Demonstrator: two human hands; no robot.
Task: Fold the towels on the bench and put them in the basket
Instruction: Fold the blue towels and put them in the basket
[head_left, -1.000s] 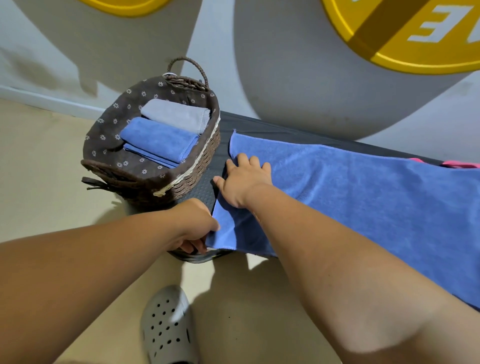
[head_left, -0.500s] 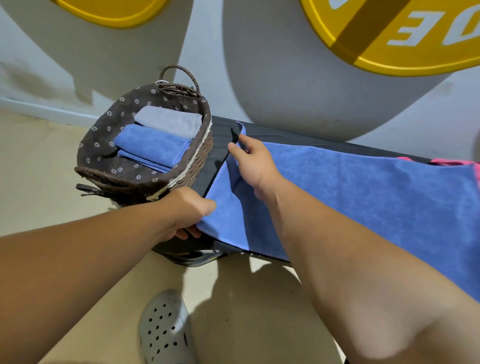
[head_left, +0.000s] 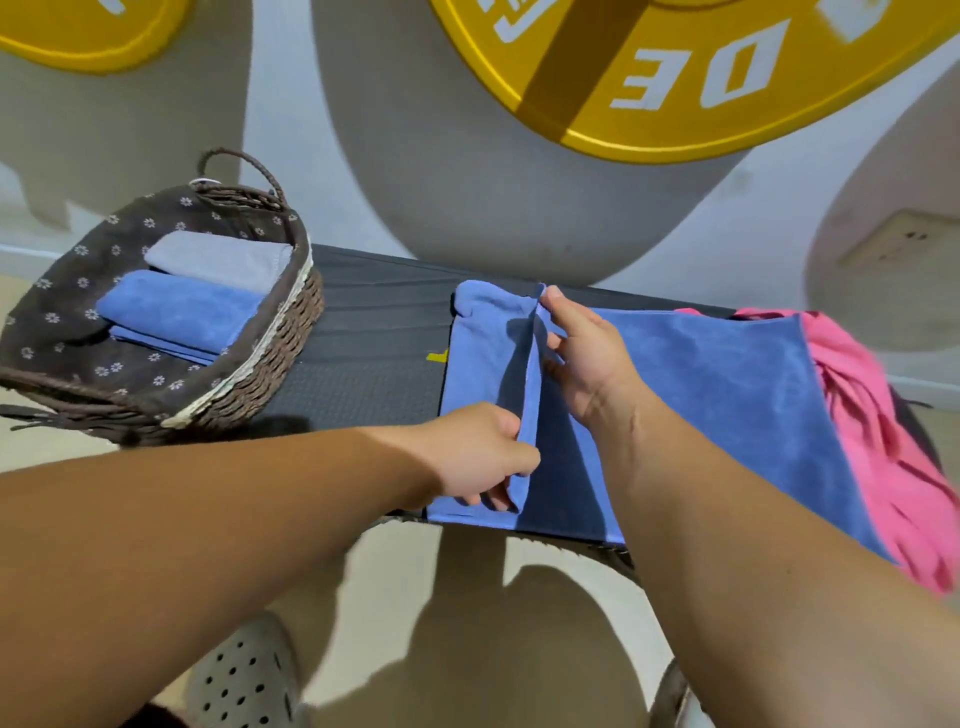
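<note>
Blue towel (head_left: 701, 395) flat on bench (head_left: 374, 332), mid-right; its left end lifted into upright ridge. L hand (head_left: 467, 457) pinches ridge's near corner, fingers curled on cloth. R hand (head_left: 587, 358) pinches far corner btwn thumb & forefinger. Basket (head_left: 249, 374) on bench's left end, w/ folded grey towel (head_left: 218, 257) far, folded blue towel (head_left: 176, 306) near. Pink towel (head_left: 872, 415) bunched at right, touching spread blue one.

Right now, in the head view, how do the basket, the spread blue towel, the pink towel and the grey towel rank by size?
1. spread blue towel and basket, too alike to split.
2. pink towel, partly cut off.
3. grey towel.
</note>
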